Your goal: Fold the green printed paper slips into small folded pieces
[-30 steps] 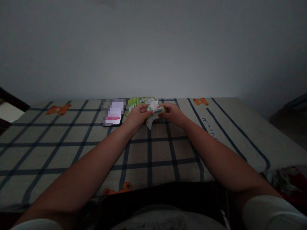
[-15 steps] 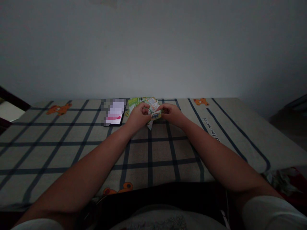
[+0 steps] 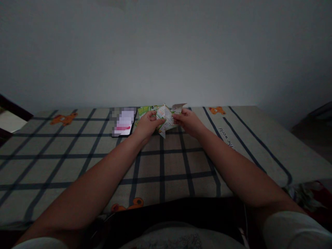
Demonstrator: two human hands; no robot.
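Observation:
A crumpled green-and-white printed packet (image 3: 168, 121) lies at the far middle of the table, between my two hands. My left hand (image 3: 146, 127) is closed on its left part, thumb stretched over the top. With thumb and fingertips, my right hand (image 3: 191, 121) pinches the right side of the packet. A pale flap (image 3: 178, 107) stands up just beyond the right fingers. One pointed corner hangs toward me. The packet's underside and whatever may be inside are hidden.
A phone (image 3: 125, 121) with its screen lit lies left of the packet. The checked tablecloth (image 3: 103, 166) with bear prints covers the table, which meets a plain wall (image 3: 166, 62) at the back. Part of a dark chair (image 3: 12, 107) shows at the left edge.
My right hand has moved slightly right and turned, and a pale flap now stands up beside it. More of the packet's white surface shows. My left hand has shifted slightly left.

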